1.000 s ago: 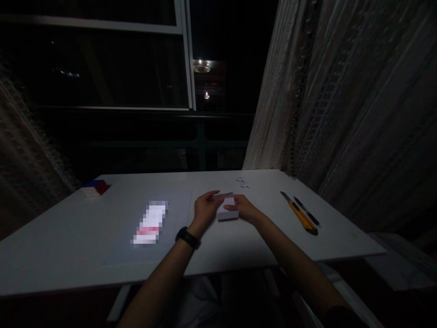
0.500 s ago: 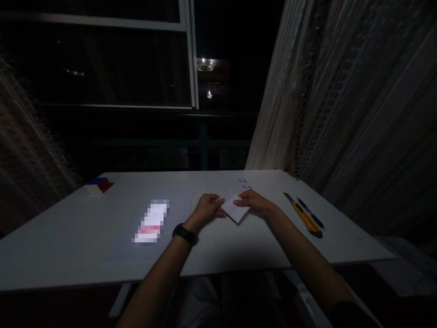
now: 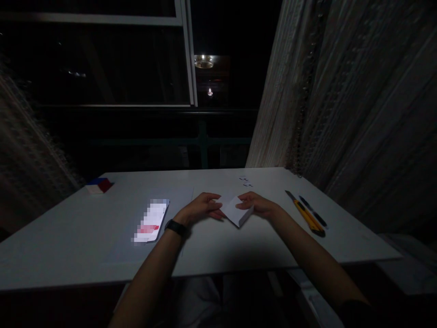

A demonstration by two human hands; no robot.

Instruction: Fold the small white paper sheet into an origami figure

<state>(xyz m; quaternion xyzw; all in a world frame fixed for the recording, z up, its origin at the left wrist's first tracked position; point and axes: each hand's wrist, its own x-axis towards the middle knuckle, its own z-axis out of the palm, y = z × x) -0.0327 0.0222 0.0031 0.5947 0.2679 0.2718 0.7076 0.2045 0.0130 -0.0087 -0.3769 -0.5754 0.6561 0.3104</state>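
A small white folded paper (image 3: 235, 214) is held between my two hands over the middle of the table. My right hand (image 3: 258, 203) grips its right side, thumb lying on top and fingers behind. At its left corner is my left hand (image 3: 205, 206), with thumb and fingertips closed about the edge; part of that hold is hard to see in the dim light. One flap of the paper stands away from the rest at the lower right. A dark watch band (image 3: 175, 227) circles my left wrist.
On the white table (image 3: 85, 241), a lit phone (image 3: 153, 223) lies on a paper sheet (image 3: 184, 196). A yellow utility knife (image 3: 307, 217) and a pen (image 3: 313, 212) lie right. Small paper pieces (image 3: 246, 181) and a coloured block (image 3: 99, 185) are farther back.
The folded paper has opened a little, its lower right side now showing thickness. My left hand has shifted slightly left, with its fingers more spread. The view has moved slightly.
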